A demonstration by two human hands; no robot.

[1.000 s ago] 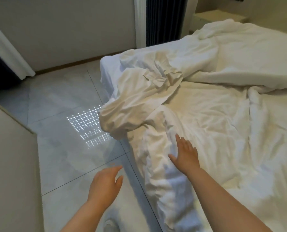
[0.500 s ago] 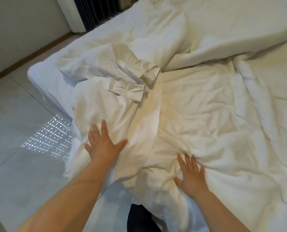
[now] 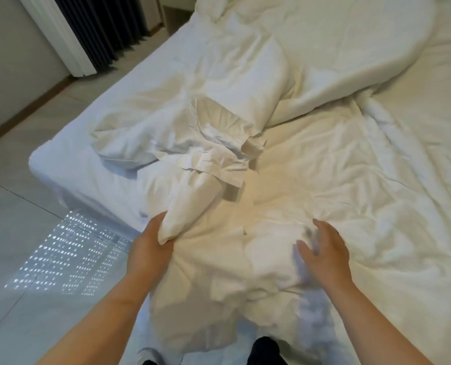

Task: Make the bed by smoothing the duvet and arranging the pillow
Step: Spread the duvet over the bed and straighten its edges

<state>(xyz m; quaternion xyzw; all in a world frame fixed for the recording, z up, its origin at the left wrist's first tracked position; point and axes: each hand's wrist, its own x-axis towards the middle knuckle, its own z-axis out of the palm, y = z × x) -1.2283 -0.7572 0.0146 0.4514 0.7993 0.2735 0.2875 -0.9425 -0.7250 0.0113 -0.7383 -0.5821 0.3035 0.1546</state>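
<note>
While our left hand (image 3: 148, 248) clutches one fold of duvet (image 3: 311, 180) (right hand (image 3: 327, 254) spread, empty, beside that fold), a lopsided pull may bunch it

The duvet (image 3: 311, 180) is plain white with a warm cream cast. The bed sheet (image 3: 87, 159) is white, tinged pale blue. The floor (image 3: 13, 206) is light grey tile, speckled with bright dots of light. The curtain (image 3: 100, 25) is dark navy and the skirting (image 3: 27, 109) is brown.
</note>
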